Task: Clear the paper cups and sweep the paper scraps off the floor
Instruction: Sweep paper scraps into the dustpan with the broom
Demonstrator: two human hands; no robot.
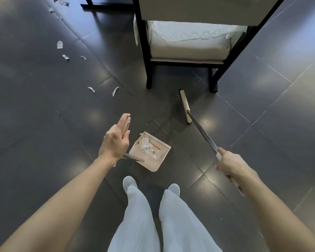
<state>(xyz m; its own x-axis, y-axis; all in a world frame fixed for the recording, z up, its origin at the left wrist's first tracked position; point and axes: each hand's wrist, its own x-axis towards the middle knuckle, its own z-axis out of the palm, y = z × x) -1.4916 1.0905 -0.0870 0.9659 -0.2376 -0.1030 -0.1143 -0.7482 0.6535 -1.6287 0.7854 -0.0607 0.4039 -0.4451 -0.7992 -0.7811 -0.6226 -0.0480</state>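
My left hand [115, 140] grips the beige top of the dustpan's long handle. The beige dustpan [157, 159] rests on the dark floor just ahead of my feet, with white paper scraps [145, 143] inside it. My right hand [229, 164] holds the broom's grip. The broom's metal pole [202, 132] slants up and left to its beige brush head [185, 106], which lies on the floor in front of the chair. Loose white paper scraps [60, 44] are scattered on the tiles at upper left, with two more [115, 91] nearer the middle. No paper cups are in view.
A black-framed chair [149, 70] with a cream cushion [187, 42] stands straight ahead, its legs close to the brush head. Another black furniture base [105, 5] sits at the top. My feet in light slippers [129, 181] stand right behind the dustpan.
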